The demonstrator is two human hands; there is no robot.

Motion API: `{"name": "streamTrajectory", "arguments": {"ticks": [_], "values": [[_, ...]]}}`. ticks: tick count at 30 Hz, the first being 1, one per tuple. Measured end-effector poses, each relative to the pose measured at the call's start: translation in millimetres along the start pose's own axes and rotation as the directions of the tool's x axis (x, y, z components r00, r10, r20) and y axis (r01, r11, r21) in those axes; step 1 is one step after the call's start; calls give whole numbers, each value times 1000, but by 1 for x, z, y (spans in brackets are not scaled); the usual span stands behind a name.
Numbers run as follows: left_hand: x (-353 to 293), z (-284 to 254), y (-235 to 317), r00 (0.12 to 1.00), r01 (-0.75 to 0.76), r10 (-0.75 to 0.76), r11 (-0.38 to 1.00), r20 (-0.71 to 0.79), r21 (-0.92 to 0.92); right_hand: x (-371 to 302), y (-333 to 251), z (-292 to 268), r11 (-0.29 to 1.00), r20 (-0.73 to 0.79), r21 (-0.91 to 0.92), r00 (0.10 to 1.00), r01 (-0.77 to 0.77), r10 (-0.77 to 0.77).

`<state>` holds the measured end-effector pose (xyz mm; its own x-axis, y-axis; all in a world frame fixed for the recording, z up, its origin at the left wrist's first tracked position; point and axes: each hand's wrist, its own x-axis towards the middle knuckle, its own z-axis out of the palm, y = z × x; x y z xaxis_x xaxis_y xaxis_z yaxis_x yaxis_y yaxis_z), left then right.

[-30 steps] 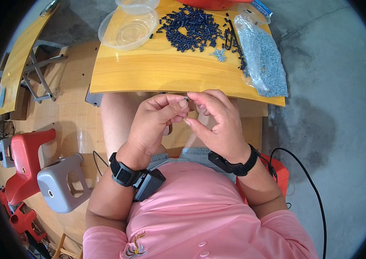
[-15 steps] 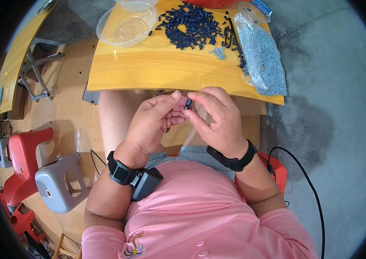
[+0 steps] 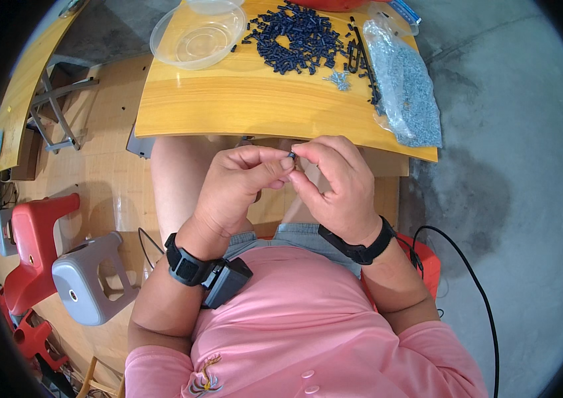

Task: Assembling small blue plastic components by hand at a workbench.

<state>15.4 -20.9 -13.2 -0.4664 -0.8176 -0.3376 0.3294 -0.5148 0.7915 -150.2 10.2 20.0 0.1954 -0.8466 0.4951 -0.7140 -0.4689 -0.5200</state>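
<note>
Piece (image 3: 292, 155), small, dark, shape and material largely hidden by fingertips: just short of yellow wood-grain bench (image 3: 228, 114), near edge at 12 o'clock. Left hand (image 3: 245, 174): thumb and fingertips pinched on piece. Right hand (image 3: 336, 176): forefinger and thumb curled at same spot; firm grip or light touch, impossible to tell. From hands, at 12 o'clock: scattered heap of small dark-blue parts (image 3: 311, 43); at 1 o'clock: small pile of silvery metal pins (image 3: 339, 81). Likeliest fault: drop to brown wooden floor (image 3: 115, 166), from fingertip-only hold clear of bench. Lesser: misalignment, from covered view.
</note>
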Motion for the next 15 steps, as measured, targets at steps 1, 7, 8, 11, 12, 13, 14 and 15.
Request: {"name": "streamTrajectory", "arguments": {"ticks": [1,7,8,11,12,13,14,15], "values": [[0,1,0,1000,-18,19,1000,-12,18,0,0,0,1000,-2,0,1000,1,-1],[-3,5,4,998,-55,56,998,-27,40,1,2,2,995,-3,-54,997,80,-80],[-3,5,5,998,-56,57,998,-27,40,1,2,2,995,-3,-54,997,81,-81],[-2,5,4,996,-74,77,995,-34,69,2,3,0,992,41,-70,994,104,-101],[-2,5,2,995,-62,70,992,-68,113,3,2,-1,985,92,-106,988,132,-123],[-2,5,1,993,-51,67,986,-98,157,4,0,-4,976,141,-144,980,162,-142],[-3,5,1,993,-55,71,985,-94,161,5,0,-6,975,136,-147,980,164,-144],[-3,5,1,995,-52,66,985,-77,167,6,1,-8,971,163,-137,972,195,-172]]}}
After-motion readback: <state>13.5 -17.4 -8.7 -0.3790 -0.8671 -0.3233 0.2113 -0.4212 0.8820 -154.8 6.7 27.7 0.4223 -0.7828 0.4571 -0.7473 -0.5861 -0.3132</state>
